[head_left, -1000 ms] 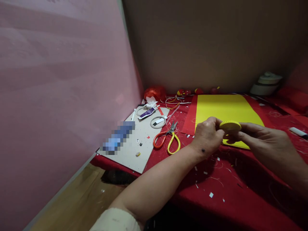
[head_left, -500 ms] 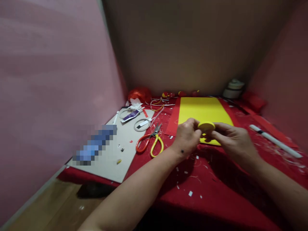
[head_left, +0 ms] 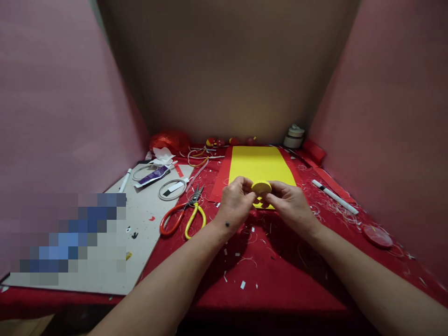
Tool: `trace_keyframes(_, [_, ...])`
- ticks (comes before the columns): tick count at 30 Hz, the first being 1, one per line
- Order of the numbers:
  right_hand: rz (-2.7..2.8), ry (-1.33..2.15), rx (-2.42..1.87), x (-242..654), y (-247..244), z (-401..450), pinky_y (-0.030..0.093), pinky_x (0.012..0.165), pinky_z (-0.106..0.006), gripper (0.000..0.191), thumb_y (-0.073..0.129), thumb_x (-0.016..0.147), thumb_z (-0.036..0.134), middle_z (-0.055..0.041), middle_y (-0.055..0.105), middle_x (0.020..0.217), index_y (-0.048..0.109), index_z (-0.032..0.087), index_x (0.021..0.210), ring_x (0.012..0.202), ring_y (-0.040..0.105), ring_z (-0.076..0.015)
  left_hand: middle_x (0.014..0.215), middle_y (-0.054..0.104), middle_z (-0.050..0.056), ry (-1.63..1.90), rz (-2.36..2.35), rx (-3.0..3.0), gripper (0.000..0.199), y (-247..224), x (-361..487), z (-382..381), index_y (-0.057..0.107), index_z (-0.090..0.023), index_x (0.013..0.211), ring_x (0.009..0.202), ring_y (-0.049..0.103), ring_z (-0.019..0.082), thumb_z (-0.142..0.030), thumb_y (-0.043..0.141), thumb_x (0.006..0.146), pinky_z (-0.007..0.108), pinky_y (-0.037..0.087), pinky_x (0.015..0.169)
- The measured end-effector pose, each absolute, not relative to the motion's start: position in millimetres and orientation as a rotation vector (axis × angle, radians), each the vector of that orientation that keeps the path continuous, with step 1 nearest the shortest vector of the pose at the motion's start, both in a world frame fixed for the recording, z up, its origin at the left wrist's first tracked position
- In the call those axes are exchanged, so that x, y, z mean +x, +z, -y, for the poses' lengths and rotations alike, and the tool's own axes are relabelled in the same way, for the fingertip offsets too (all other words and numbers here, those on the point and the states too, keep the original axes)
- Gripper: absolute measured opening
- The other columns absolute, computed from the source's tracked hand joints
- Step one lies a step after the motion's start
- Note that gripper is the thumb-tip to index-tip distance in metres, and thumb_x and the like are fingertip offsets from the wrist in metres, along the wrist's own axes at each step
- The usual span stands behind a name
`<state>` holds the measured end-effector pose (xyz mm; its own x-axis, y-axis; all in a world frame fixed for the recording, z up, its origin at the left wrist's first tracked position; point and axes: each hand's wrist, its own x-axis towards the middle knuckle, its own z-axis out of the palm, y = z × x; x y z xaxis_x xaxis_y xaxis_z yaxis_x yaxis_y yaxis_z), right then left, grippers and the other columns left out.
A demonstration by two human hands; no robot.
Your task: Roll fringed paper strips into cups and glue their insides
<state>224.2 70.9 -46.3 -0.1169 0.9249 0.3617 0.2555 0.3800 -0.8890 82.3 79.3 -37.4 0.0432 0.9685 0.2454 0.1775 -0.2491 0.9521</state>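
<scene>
A small round yellow piece with a ridged edge is pinched between both hands above the front edge of the yellow sheets. My left hand holds its left side, fingers bent. On its right side, my right hand grips it with thumb and fingers. Red sheets lie under the yellow ones. Scissors with one red and one yellow handle rest partly open, left of my left hand.
On the left, a grey board bears a purple tube, rings and a pixelated area. A white stick and a round clear lid lie right. Behind stand a white container and red bag.
The view has turned to the right, so things on the table appear farther left and the round lid has come into view. Both hands still hold the yellow piece, now tilted slightly differently.
</scene>
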Motion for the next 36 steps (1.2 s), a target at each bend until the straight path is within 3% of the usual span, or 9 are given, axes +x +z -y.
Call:
trace_keyframes(3, [1.632,0.754,-1.104,224.1,-44.8,-70.4,0.050,0.064,-0.029,0.016,0.057,0.074,0.021,-0.0035,0.066,0.078,0.067,0.017,0.086,0.068,0.060,-0.0157,0.069,0.062,0.000,1.287,-1.181,1.647,0.014,-39.1,81.5,-80.0,0.056,-0.016,0.078,0.060,0.059,0.010,-0.009,0.059,0.067,0.021,0.048,0.056])
trace_keyframes(8, [1.542,0.970,-1.027,222.3,-38.9,-68.9,0.049,0.060,-0.028,0.016,0.058,0.071,0.023,-0.0021,0.064,0.070,0.066,0.015,0.083,0.062,0.058,-0.0143,0.066,0.061,0.000,1.254,-1.165,1.607,0.008,-36.6,79.2,-78.9,0.055,-0.016,0.073,0.057,0.057,0.011,-0.019,0.060,0.069,0.022,0.047,0.054])
trace_keyframes(13, [1.638,0.808,-1.091,223.1,-38.8,-68.4,0.045,0.059,-0.025,0.010,0.056,0.072,0.019,-0.0006,0.063,0.069,0.065,0.016,0.074,0.062,0.055,-0.0132,0.069,0.061,0.000,1.229,-1.240,1.803,0.010,-36.8,77.7,-80.5,0.058,-0.016,0.077,0.063,0.057,0.011,-0.015,0.061,0.067,0.023,0.046,0.059])
trace_keyframes(18, [1.533,0.998,-1.001,222.4,-40.1,-69.7,0.048,0.062,-0.028,0.016,0.057,0.071,0.022,-0.0012,0.063,0.071,0.065,0.016,0.084,0.064,0.058,-0.0148,0.062,0.059,-0.002,1.231,-1.139,1.606,0.008,-36.5,79.2,-80.2,0.054,-0.016,0.072,0.055,0.056,0.011,-0.020,0.060,0.069,0.022,0.044,0.052])
trace_keyframes(24, [1.632,0.810,-1.090,223.7,-43.5,-70.9,0.047,0.064,-0.026,0.016,0.053,0.071,0.015,-0.0012,0.065,0.076,0.066,0.018,0.081,0.068,0.058,-0.0143,0.065,0.060,-0.002,1.238,-1.255,1.774,0.010,-36.2,78.7,-80.7,0.057,-0.017,0.073,0.061,0.057,0.011,-0.010,0.058,0.065,0.023,0.046,0.059])
trace_keyframes(29, [1.583,0.910,-1.017,223.6,-46.0,-72.0,0.049,0.063,-0.027,0.017,0.054,0.073,0.018,-0.0017,0.066,0.075,0.067,0.017,0.083,0.064,0.059,-0.0138,0.060,0.057,-0.003,1.232,-1.186,1.616,0.008,-38.2,78.1,-81.8,0.052,-0.017,0.072,0.051,0.054,0.010,-0.015,0.057,0.066,0.021,0.044,0.049])
trace_keyframes(33, [1.631,0.762,-1.098,222.6,-44.3,-70.9,0.048,0.068,-0.028,0.019,0.054,0.071,0.014,-0.0018,0.067,0.078,0.068,0.018,0.082,0.070,0.060,-0.0148,0.065,0.060,-0.002,1.229,-1.256,1.751,0.013,-38.2,77.5,-82.1,0.056,-0.017,0.074,0.058,0.056,0.010,-0.011,0.058,0.063,0.021,0.044,0.054])
trace_keyframes(36, [1.549,0.897,-1.054,222.3,-43.3,-70.8,0.050,0.064,-0.029,0.020,0.058,0.071,0.020,-0.0027,0.068,0.078,0.068,0.017,0.088,0.064,0.060,-0.0141,0.060,0.058,-0.003,1.247,-1.193,1.667,0.009,-37.3,77.7,-81.7,0.054,-0.017,0.071,0.054,0.055,0.010,-0.015,0.060,0.064,0.021,0.044,0.052])
